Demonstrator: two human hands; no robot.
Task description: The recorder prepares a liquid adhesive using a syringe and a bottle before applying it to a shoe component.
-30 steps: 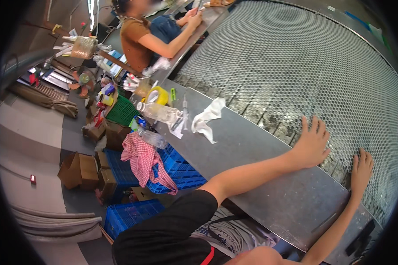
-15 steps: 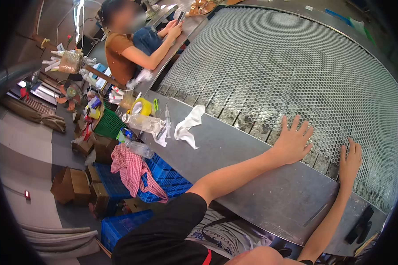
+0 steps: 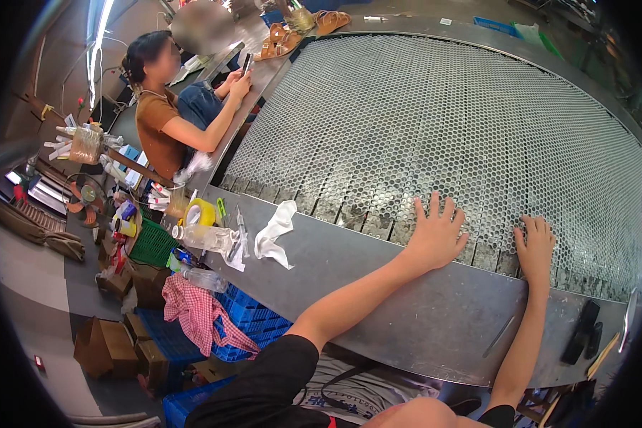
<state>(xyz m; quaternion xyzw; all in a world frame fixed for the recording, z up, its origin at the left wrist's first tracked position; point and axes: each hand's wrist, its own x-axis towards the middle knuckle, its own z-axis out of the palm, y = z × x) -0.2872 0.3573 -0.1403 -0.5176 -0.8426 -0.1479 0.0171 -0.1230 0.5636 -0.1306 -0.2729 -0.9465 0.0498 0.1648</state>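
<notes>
Sandals [image 3: 328,23] have swung further into my view, while left hand [image 3: 439,235], spread, and right hand [image 3: 536,246], fingers slightly parted, rest empty along the near edge of honeycomb mesh [image 3: 421,128], no finished work showing.

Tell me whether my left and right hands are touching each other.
Apart: the head view plainly shows honeycomb grid between the left hand and the right hand.

Mesh bed [image 3: 435,135] behind the ledge [image 3: 349,285], tape roll [image 3: 207,212] left of the syringe [image 3: 242,232], cloth [image 3: 272,237] to the syringe's right
</notes>
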